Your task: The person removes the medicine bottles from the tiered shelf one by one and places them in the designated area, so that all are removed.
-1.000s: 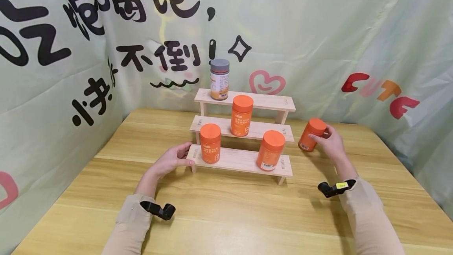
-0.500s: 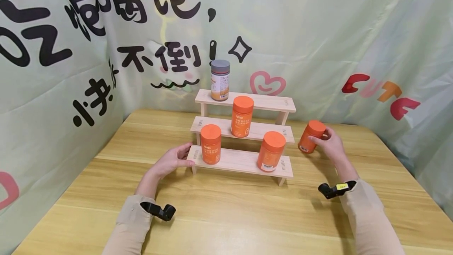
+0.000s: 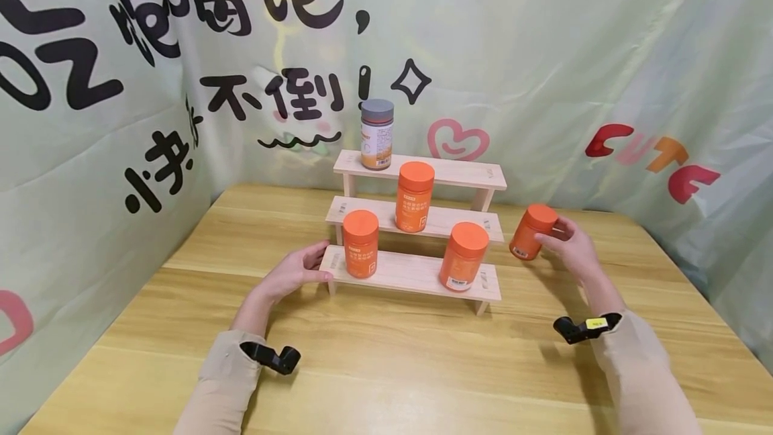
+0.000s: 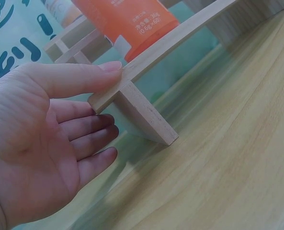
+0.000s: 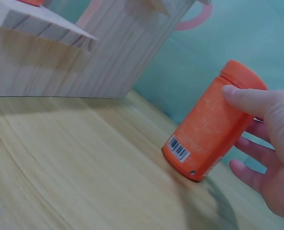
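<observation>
My left hand [image 3: 296, 270] grips the left end of the bottom step of a pale wooden three-step display stand [image 3: 407, 275]. The left wrist view shows the thumb on the step's top edge and the other fingers [image 4: 91, 127] loosely bent below. On the table right of the stand is an orange screw-top jar [image 3: 531, 232], its base down. My right hand [image 3: 570, 244] holds it near the lid, thumb in front and fingers behind; the right wrist view shows the lower fingers [image 5: 249, 175] off the jar. Part of the index finger is hidden behind it.
Two orange jars stand on the bottom step, a left jar [image 3: 361, 247] and a right jar [image 3: 464, 257]. Another orange jar [image 3: 414, 199] is on the middle step. A grey-lidded bottle [image 3: 377, 136] tops the stand. A printed curtain [image 3: 519, 72] hangs behind the table [image 3: 386, 361].
The right hand and forearm have shifted slightly right, the thumb sliding toward the jar's right side. The jar stays in place. The left hand holds still.
</observation>
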A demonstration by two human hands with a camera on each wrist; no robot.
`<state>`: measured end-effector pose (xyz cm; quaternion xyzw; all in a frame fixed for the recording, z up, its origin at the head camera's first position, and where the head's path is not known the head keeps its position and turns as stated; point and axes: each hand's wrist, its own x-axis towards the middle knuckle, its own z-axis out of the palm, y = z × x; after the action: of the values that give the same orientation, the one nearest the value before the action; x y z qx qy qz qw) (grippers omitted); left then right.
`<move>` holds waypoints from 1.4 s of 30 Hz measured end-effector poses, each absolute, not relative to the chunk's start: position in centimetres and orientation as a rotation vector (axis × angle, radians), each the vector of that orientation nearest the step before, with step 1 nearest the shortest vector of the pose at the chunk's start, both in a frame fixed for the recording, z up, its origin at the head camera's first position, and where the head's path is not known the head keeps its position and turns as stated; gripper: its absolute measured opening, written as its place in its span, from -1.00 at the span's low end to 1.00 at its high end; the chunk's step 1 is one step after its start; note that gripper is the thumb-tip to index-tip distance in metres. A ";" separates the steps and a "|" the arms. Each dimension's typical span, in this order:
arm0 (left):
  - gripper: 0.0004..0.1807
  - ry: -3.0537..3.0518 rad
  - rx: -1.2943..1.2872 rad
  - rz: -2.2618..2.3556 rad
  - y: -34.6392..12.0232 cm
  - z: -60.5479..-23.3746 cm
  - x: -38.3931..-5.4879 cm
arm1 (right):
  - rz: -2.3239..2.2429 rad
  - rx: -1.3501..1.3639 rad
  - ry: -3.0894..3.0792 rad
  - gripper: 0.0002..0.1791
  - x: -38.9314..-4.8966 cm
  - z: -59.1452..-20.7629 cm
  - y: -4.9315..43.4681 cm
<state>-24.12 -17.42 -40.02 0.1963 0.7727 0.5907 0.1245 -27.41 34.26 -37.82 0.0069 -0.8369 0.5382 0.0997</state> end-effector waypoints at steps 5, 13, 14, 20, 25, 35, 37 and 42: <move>-0.10 2.248 0.582 1.726 -17.5 -39.9 -24.2 | 1.748 0.139 -2.341 -0.39 -26.8 -36.6 34.5; -0.11 2.251 0.571 1.732 -17.5 -39.9 -24.3 | 1.935 0.252 -2.118 -0.65 -26.5 -34.2 34.7; -0.11 2.252 0.569 1.733 -17.5 -39.9 -24.3 | 1.959 0.252 -2.095 -0.66 -26.5 -33.8 34.7; -0.12 2.267 0.554 1.729 -17.5 -39.9 -24.2 | 1.864 0.206 -2.161 -0.57 -26.3 -30.5 34.1; -0.11 2.256 0.558 1.740 -17.6 -39.8 -24.2 | 1.653 0.186 -2.360 -0.28 -26.8 -27.6 33.3; -0.11 2.252 0.560 1.741 -17.5 -40.0 -24.0 | 1.469 0.246 -2.563 -0.24 -27.7 -23.1 29.3; -0.11 2.249 0.555 1.738 -17.4 -40.1 -24.0 | 1.497 0.254 -2.570 -0.22 -28.0 -22.3 28.2; -0.11 2.244 0.552 1.743 -17.3 -40.1 -24.1 | 1.555 0.336 -2.547 -0.22 -28.8 -20.6 25.2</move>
<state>-24.10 -17.27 -40.08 0.1892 0.7693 0.5976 0.1231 -28.77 25.22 -20.62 0.1115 -0.8461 0.5166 0.0693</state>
